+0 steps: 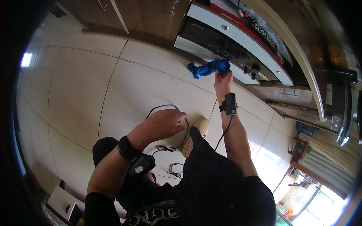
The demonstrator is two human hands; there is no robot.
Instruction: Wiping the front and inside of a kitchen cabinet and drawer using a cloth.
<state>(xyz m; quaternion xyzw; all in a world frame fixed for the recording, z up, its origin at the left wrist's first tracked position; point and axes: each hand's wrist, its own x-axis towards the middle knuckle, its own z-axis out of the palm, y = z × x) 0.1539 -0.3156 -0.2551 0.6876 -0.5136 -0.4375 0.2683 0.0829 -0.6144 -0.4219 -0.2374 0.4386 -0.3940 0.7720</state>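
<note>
My right hand (224,79) is stretched forward and grips a bunched blue cloth (209,68). The cloth's upper end lies against the front of a black audio amplifier (232,52) with several knobs, and its loose end hangs to the left. Those fingers are partly hidden behind the cloth. Nearer my body, my left hand (162,124) hovers over the tiled floor with nothing in it, thumb and fingers apart. A black cable (187,132) loops close to its fingertips and runs down to a knotted bundle.
The amplifier sits in a wooden cabinet (147,19); a shelf above it holds a black remote control (263,35) and red and white plugs (243,12). My tan shoe (201,125) rests on the floor. A second cable also leads from a black device (230,104) on my right wrist.
</note>
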